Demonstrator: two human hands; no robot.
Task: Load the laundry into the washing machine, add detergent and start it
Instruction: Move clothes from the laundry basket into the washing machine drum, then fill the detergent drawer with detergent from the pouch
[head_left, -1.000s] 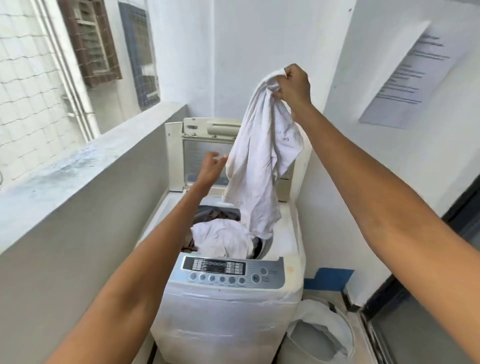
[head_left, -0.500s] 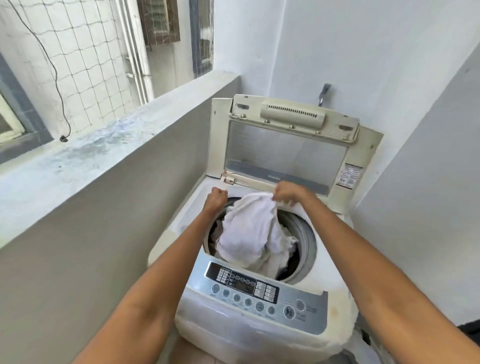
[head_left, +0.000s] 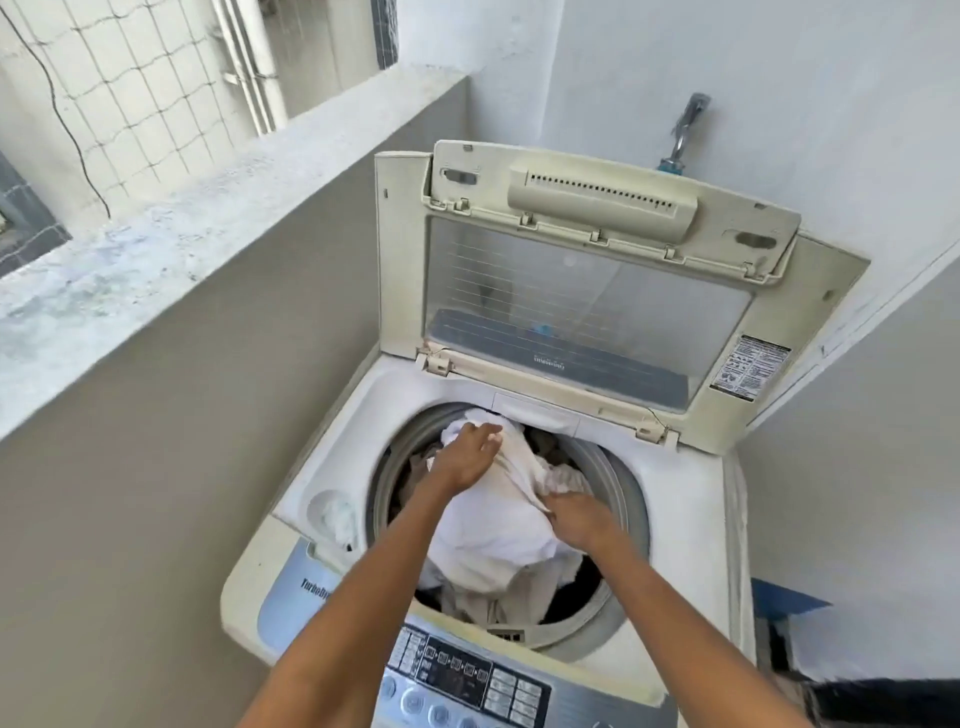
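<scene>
White cloth (head_left: 498, 525) is piled in the drum (head_left: 623, 488) at the middle of the frame, pressed by the flat left hand (head_left: 467, 457) at its far end and pinched by the right hand (head_left: 571, 519) nearer.

Narrow balcony corner in daylight

A grey parapet (head_left: 156, 467) runs along the left, its pale top ledge (head_left: 171, 244) stained and blotchy. Beyond it stands a white tiled wall (head_left: 130, 93) with a thin black cable (head_left: 67, 119) hanging down it and pipes (head_left: 249, 67) running upright (a dark window frame shows at the far left edge). White plastered walls (head_left: 779, 62) meet in the corner behind, where a metal tap (head_left: 683, 132) juts out.
</scene>
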